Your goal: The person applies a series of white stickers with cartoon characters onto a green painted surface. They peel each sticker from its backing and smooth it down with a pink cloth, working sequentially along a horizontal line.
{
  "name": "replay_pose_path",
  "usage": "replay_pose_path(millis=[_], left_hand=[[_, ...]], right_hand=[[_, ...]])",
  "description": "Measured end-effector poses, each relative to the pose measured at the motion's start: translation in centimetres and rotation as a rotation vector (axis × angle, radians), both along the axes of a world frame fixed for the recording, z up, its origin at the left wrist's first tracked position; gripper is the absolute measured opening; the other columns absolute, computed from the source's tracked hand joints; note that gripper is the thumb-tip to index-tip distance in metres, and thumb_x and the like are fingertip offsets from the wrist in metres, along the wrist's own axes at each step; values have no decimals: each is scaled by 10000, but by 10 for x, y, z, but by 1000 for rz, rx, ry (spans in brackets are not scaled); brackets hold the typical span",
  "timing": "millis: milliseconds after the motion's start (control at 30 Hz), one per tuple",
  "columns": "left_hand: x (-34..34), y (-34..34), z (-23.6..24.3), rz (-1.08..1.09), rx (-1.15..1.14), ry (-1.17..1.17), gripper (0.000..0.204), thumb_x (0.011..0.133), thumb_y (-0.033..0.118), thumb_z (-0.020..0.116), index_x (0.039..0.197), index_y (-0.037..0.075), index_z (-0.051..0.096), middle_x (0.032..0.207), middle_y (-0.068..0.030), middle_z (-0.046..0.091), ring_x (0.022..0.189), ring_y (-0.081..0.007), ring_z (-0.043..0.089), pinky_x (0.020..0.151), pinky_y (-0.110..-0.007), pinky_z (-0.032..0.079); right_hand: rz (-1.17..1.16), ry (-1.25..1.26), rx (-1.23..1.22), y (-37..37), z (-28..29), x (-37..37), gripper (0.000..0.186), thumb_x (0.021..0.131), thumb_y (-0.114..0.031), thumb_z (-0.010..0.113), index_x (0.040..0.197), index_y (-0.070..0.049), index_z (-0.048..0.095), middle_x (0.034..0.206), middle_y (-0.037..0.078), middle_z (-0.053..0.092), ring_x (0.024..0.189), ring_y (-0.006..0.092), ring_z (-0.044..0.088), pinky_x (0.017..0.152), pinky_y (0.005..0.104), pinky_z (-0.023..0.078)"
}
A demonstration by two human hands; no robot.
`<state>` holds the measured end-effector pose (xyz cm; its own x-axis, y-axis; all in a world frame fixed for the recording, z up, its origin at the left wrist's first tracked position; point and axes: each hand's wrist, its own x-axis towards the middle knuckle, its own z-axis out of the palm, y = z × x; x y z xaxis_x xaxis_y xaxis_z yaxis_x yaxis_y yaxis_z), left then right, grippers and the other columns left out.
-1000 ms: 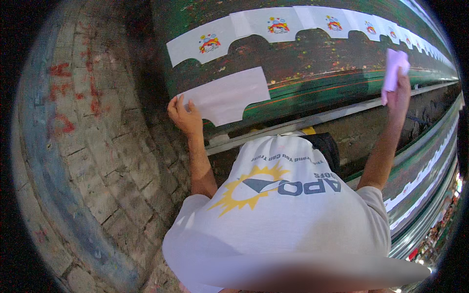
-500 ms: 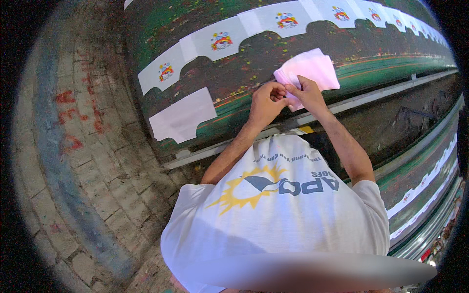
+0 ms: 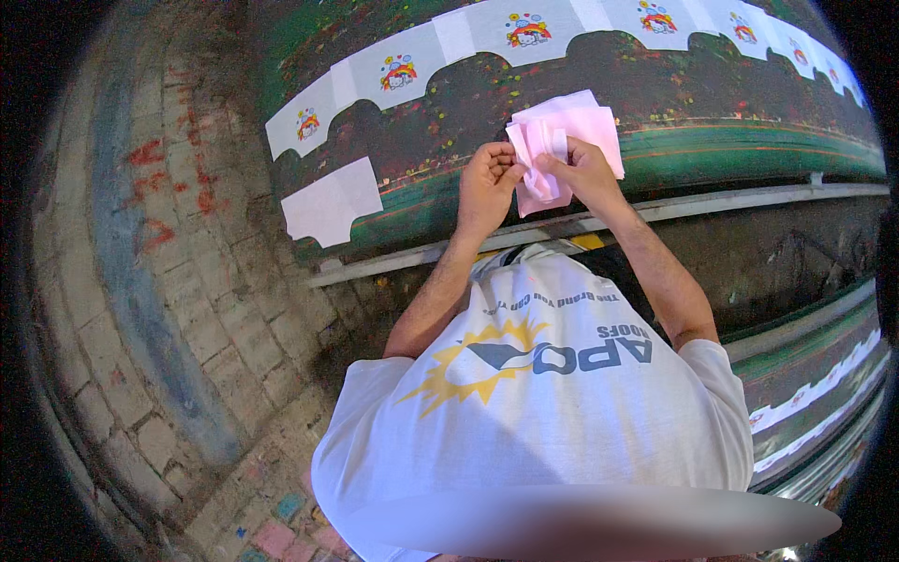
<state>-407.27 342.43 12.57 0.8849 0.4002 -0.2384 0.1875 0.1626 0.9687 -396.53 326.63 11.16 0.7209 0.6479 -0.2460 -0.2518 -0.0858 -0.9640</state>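
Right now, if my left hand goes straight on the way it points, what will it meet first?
Your left hand would probably meet the folded pink pieces first, right beside its fingertips; whether they touch is hard to tell from this view.

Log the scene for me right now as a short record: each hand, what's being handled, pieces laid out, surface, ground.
left hand: fingers curled at the left edge of the pink bundle; exact grip unclear
right hand: holding the bundle, thumb on top
pink bundle: loose, pale layers, partly folded over
plain piece: pale, unprinted, flat near the table's left end
printed row: white pieces with colourful rainbow pictures, beyond the hands
table: dark green, paint-speckled
ground: paved, red marks at left
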Motion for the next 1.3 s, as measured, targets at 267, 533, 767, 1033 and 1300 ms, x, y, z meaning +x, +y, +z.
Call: replay_pose_path(millis=[267,533,767,1033,1300], left_hand=[[-18,-7,3,222,-15,-30,317,928,-27,626,1222,10,514,1092,-102,622,965,-146,636,826,-287,550],[-26,11,-19,215,-335,7,294,1008,200,598,1244,40,526,1112,-40,608,943,-108,597,809,-274,490],[-32,52,-43,441,138,91,210,1028,215,582,1021,10,625,917,-26,620,845,-104,539,774,-283,451],[-33,83,-60,413,213,190,277,1039,271,568,1022,2,632,904,-49,629,847,-135,550,794,-323,465],[-39,102,-71,718,297,12,236,1045,223,549,1074,-3,612,954,-55,619,879,-136,546,824,-319,470]], right_hand=[[107,-98,-80,2,1,4,370,902,-307,757,1084,11,704,927,61,728,812,120,641,732,319,520],[203,-40,-29,16,-21,-19,355,908,-299,748,1038,23,678,873,39,691,760,113,600,685,320,501],[-89,115,-21,6,-44,15,190,984,-196,645,1061,-23,668,936,37,696,775,129,642,723,305,525],[-192,333,33,-5,-43,29,279,1012,-138,561,1271,-36,569,1114,68,675,999,196,677,920,383,546],[-406,456,298,-17,-45,40,349,1015,-191,572,1327,-39,534,1191,97,652,1101,246,648,974,459,536]])
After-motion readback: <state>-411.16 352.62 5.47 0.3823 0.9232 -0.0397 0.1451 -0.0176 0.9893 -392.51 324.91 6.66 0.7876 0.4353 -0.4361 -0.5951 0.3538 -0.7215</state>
